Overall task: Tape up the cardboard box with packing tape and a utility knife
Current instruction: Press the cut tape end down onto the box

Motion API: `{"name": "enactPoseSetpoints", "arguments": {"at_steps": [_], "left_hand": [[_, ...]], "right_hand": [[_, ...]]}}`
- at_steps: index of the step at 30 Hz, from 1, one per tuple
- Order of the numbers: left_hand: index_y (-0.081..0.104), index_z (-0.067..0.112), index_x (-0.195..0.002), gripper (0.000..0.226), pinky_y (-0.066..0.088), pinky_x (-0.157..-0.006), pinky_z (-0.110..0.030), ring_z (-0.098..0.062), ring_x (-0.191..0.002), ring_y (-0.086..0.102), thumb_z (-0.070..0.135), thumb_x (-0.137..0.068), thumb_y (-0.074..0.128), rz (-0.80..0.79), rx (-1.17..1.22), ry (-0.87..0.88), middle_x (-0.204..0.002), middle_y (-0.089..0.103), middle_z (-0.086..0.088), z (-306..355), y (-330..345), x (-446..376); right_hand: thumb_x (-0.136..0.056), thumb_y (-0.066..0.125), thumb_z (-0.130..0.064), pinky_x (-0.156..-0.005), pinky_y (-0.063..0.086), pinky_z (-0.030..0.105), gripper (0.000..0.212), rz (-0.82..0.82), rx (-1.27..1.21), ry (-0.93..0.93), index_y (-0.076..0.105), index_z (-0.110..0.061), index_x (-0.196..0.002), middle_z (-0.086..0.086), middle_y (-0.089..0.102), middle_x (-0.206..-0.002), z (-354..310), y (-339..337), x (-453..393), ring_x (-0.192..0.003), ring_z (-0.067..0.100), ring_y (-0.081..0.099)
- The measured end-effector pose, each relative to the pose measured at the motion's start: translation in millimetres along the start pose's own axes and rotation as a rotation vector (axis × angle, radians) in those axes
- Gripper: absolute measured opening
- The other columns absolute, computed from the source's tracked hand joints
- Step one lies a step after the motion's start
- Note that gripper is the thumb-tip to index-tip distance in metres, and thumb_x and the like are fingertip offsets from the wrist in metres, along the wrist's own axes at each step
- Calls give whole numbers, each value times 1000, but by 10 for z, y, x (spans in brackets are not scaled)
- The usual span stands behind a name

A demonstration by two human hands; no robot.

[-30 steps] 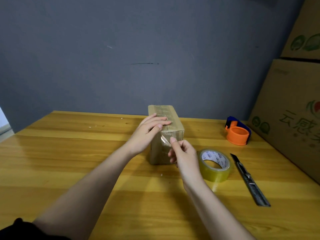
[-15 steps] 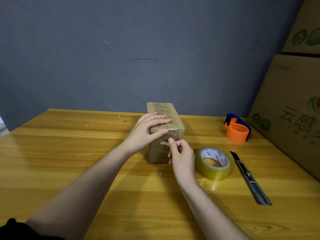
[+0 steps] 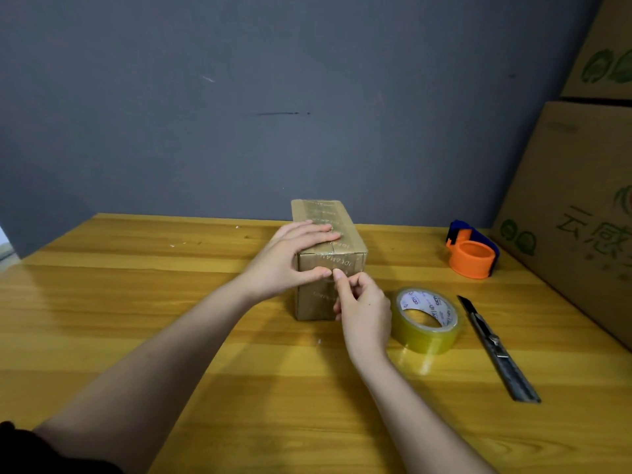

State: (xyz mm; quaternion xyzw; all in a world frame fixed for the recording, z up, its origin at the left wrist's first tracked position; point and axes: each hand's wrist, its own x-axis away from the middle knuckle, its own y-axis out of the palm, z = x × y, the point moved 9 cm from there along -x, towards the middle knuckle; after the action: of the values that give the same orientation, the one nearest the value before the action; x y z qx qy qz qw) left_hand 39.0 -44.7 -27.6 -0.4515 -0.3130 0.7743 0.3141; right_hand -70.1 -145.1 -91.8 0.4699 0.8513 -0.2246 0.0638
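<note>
cardboard box (image 3: 345, 260): small, brown, shiny tape over top and near end | left hand (image 3: 285, 260): fingers flat, holding it | right hand (image 3: 364, 307): fingers curled, pressing tape

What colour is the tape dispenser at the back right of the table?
The tape dispenser is orange with a blue part, seen in the head view.

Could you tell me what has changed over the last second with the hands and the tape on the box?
The loose tape flap the right hand held off the near face of the cardboard box a second ago now lies flat; its thumb presses there beside the left thumb. The left hand still rests on the box's near top edge. The tape roll, utility knife and orange dispenser have not moved.
</note>
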Motion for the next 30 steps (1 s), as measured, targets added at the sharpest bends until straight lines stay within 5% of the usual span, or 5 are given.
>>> {"name": "enactPoseSetpoints", "arguments": {"at_steps": [8, 11, 14, 19, 30], "left_hand": [[39, 42, -136, 72, 18, -117, -34, -9, -141, 22, 47, -72, 72, -49, -39, -1, -147, 38, 17, 5, 7, -9], [37, 40, -138, 81, 14, -117, -28, -7, -142, 18, 42, -67, 77, -107, -68, -1, -148, 35, 17, 35, 7, 0], [44, 38, -133, 66, 16, -113, -23, -6, -140, 24, 54, -71, 63, -100, -63, -52, -145, 40, 16, 111, -67, -14], [61, 31, -111, 35, 36, -99, -24, -9, -120, 49, 51, -85, 49, 141, -64, -123, -121, 60, 13, 200, -146, -32], [66, 35, -111, 44, 34, -108, -24, -5, -128, 45, 59, -78, 50, 347, -43, -117, -123, 63, 17, 130, -105, 43]], "right_hand": [[-80, 58, -55, -61, 49, 34, 45, -149, 255, 40, 46, -19, -56, -1, 60, -53, 41, -76, 2, -62, 25, 60], [-86, 53, -46, -58, 39, 35, 39, -12, 196, -51, 42, -19, -61, -3, 49, -55, -213, -355, -24, -64, 26, 51], [-89, 53, -34, -71, 47, 39, 11, 128, 54, -269, 50, -23, -89, -5, 58, -86, -494, -565, -122, -80, 19, 55], [-91, 40, -52, -109, 30, 31, 49, -242, 124, -441, 45, -32, -135, -10, 38, -143, -507, -101, -347, -133, 9, 36], [-95, 45, -42, -96, 41, 26, 39, -383, 234, -553, 47, -35, -133, -21, 38, -144, -457, -48, -428, -128, -1, 40]]}}
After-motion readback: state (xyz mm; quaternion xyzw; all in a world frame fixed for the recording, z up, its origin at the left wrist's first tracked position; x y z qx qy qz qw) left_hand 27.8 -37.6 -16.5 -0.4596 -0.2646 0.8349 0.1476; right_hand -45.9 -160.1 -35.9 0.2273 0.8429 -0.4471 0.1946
